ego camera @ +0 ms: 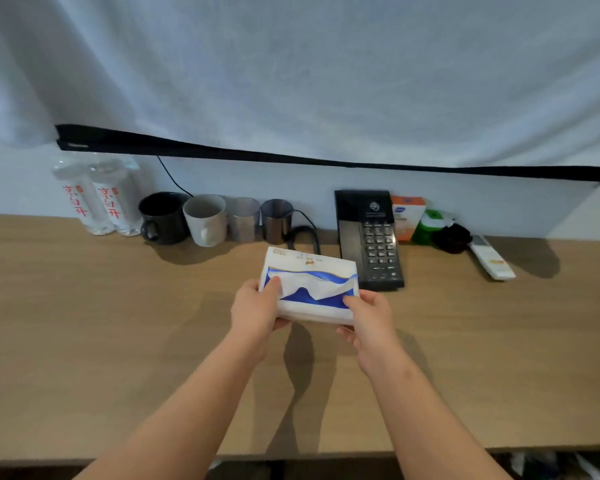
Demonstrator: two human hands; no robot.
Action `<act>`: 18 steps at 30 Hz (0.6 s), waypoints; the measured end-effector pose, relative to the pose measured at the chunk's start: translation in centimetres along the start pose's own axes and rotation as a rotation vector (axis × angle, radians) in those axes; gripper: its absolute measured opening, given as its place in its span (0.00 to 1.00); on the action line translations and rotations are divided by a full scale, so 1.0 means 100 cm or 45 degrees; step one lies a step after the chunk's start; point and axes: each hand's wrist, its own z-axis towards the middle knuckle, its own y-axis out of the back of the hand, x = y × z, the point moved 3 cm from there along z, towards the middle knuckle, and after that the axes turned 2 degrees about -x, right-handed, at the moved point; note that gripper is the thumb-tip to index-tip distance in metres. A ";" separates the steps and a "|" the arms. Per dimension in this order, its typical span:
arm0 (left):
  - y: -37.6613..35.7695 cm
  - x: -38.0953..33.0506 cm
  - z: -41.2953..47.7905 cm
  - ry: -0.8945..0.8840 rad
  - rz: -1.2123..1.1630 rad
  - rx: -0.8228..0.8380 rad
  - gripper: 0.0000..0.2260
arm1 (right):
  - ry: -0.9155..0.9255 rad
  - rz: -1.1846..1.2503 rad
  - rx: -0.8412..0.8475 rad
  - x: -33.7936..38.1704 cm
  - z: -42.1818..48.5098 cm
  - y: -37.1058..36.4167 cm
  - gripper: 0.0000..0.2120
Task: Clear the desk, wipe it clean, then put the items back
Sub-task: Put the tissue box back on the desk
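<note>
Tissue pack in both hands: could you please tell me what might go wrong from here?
1. A loose tissue sticks out of the tissue pack under the thumb of the left hand; it may pull out or tear.
2. The telephone lies close beside the right hand; a sideways move could knock it.
3. The black cord loops just behind the pack and could snag.

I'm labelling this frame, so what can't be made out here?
Head view:
- Tissue pack near corners: covered by left hand and right hand.
- Phone key labels: blurred, too small.
- Black object beside green container: too dark to identify.
- Below desk: cut off by bottom edge.
</note>
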 end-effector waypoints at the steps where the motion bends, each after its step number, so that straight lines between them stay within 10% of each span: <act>1: -0.020 0.006 -0.005 0.013 0.003 -0.008 0.04 | -0.004 -0.025 0.010 0.004 0.010 0.020 0.08; 18: -0.238 0.031 -0.001 0.124 0.186 0.139 0.05 | -0.098 0.036 -0.119 0.060 0.149 0.177 0.12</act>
